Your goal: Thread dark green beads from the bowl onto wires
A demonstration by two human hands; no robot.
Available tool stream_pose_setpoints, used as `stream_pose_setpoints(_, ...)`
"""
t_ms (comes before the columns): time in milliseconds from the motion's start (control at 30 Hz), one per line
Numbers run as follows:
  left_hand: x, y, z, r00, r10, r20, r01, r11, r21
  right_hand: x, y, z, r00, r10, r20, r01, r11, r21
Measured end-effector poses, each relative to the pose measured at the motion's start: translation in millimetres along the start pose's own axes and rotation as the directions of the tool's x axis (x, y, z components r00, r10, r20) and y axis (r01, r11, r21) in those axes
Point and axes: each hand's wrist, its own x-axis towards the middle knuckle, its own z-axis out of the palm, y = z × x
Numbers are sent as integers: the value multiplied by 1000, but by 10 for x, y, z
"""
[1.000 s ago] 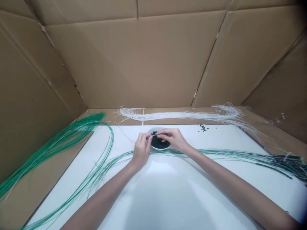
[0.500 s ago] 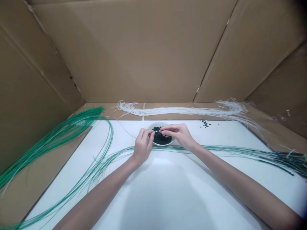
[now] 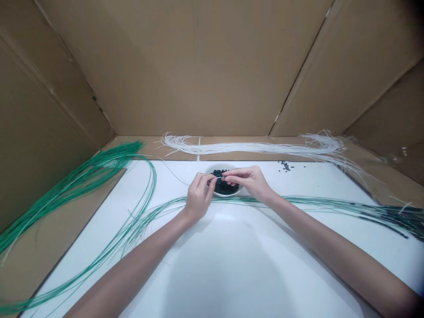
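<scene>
A white bowl [image 3: 228, 194] holds many small dark beads [image 3: 222, 186]. Over its left rim, my left hand [image 3: 199, 194] pinches a thin green strand [image 3: 219, 177], whose end points right. My right hand [image 3: 250, 180] is above the bowl's right side, its thumb and fingertips pressed together close to the strand's end. Whatever is between those fingertips is too small to name. A bundle of long green strands [image 3: 318, 202] runs across the white board in front of the bowl, passing beneath both arms.
White strands [image 3: 251, 148] lie along the back on cardboard. More green strands [image 3: 76, 181] lie at the left. Several loose dark beads [image 3: 285, 166] sit at the back right. Dark-ended strands [image 3: 400, 217] are at far right. Cardboard walls [image 3: 198, 66] surround the board.
The view has shifted slightly, so the bowl and strands appear a little higher. My fingertips have parted slightly, and more of the green strand shows between them.
</scene>
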Motion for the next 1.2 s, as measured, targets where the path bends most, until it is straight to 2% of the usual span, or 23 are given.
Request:
stream_pose_setpoints(467, -23, -19, 9, 1000, 8, 13, -8, 1000, 27, -17, -45, 32, 998, -37, -50, 36, 999, -31)
stream_pose_setpoints(1200, -3, 5, -2, 1000, 2, 2, -2, 1000, 25, -20, -63, 38, 998, -20, -65, 17, 998, -56)
